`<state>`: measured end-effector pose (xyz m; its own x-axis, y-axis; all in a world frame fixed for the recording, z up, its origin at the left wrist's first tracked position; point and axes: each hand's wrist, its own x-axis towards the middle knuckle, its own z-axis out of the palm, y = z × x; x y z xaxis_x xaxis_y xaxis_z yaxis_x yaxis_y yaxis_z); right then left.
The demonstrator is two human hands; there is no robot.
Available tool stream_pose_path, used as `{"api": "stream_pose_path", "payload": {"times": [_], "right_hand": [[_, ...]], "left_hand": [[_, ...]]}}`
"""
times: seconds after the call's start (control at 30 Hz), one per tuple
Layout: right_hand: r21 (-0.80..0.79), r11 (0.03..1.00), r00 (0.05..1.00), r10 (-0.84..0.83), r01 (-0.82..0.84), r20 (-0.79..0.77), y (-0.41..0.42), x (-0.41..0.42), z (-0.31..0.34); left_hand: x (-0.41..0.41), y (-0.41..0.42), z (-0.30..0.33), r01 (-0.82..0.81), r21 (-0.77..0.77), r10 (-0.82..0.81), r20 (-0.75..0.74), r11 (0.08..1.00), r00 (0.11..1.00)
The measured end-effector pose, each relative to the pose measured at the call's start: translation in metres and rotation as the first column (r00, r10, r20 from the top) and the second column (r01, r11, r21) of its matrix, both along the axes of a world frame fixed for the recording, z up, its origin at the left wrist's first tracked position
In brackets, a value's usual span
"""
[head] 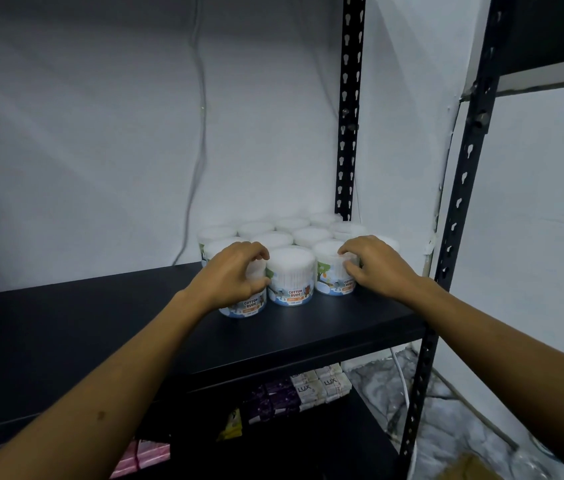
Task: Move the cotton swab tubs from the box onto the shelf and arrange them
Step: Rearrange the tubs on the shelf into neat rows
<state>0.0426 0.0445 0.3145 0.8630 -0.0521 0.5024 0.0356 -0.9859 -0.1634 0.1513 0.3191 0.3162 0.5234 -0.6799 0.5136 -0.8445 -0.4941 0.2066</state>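
Two front-row cotton swab tubs [243, 299] near the shelf's [100, 327] right edge are being gripped, one by the curled left hand [235, 275], another [337, 275] by the curled right hand [374, 263].

I note a white wall [100, 133] behind, dimly lit, with a thin cable [200, 133] hanging down it. Black slotted metal uprights [349, 109] frame a dark shelf board [83, 334]. On the lower shelf I see soap packs marked LUX [318, 384]. Marbled grey floor [447, 427] at lower right.
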Motion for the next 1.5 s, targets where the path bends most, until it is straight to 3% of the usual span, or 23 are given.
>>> {"api": "stream_pose_path", "payload": {"times": [0.17, 0.33, 1.1, 1.5], "right_hand": [[-0.053, 0.993, 0.992, 0.107, -0.103, 0.07, 0.019, 0.003, -0.001], [-0.084, 0.978, 0.981, 0.194, -0.191, 0.027, 0.042, 0.014, -0.002], [0.012, 0.989, 0.988, 0.148, -0.149, 0.053, 0.032, 0.011, 0.009], [0.062, 0.977, 0.978, 0.206, -0.203, -0.045, 0.063, 0.022, 0.009]], "left_hand": [[-0.001, 0.019, -0.005, 0.002, -0.063, 0.003, 0.074, 0.998, 0.997], [0.003, 0.037, -0.016, -0.063, -0.101, 0.069, 0.059, 0.993, 0.996], [0.002, 0.037, -0.013, -0.05, -0.104, 0.049, -0.011, 0.993, 0.999], [-0.001, 0.035, -0.007, -0.058, -0.075, 0.055, -0.045, 0.995, 0.997]]}}
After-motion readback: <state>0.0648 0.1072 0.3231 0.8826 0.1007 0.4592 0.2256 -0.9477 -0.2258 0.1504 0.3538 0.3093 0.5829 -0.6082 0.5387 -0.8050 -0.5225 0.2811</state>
